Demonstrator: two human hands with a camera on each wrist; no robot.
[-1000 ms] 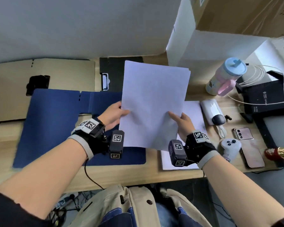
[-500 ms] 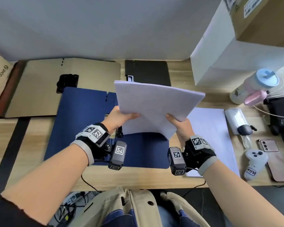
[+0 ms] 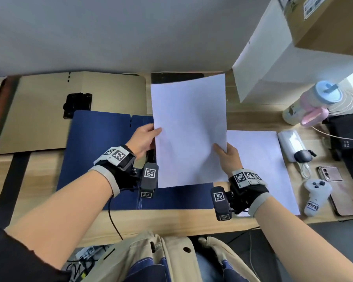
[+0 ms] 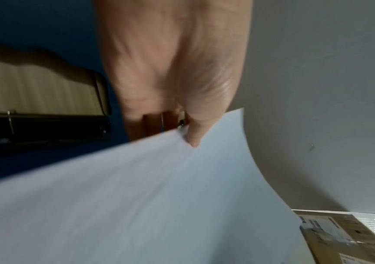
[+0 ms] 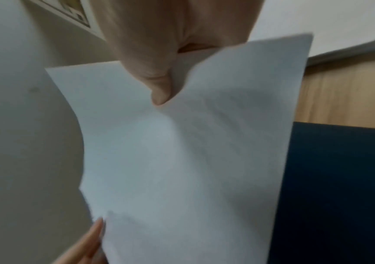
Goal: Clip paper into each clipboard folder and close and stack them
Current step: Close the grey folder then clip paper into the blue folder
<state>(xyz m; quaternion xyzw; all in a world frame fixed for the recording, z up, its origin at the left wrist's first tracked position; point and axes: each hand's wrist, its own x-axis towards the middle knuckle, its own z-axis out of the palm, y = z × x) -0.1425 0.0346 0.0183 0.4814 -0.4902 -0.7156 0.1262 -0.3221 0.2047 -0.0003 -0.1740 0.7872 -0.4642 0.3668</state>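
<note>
The left hand [image 3: 144,138] and the right hand [image 3: 228,157] hold one bundle of paper [image 3: 189,129] in the air, above the right half of the open blue folder [image 3: 102,151] that lies on the table [image 3: 171,219]. Each grip is a pinch on a side edge of the bundle, with the thumb on the near face; the fingers behind are mostly hidden. The paper stands tilted up toward the head camera and it is not yet under any clip. In the left wrist view a dark clip [image 4: 46,126] is seen on the folder just beside the left hand, and I judge that the top edge of the paper must go there. Several things could fail. The bundle bends already near the right thumb [image 5: 161,89], so a strong pinch could leave a crease. If the sheets are not even at the edge, the clip may catch only some of them, or hold them crooked. One hand must let go to open the clip, and then the loose side may hang down and the sheets may spread. A second pile of paper [image 3: 259,159] lies on the table beside the folder, partly under the right wrist, and the arm could drag it. A tan folder [image 3: 39,110] lies open behind, and it waits for its turn.
</note>
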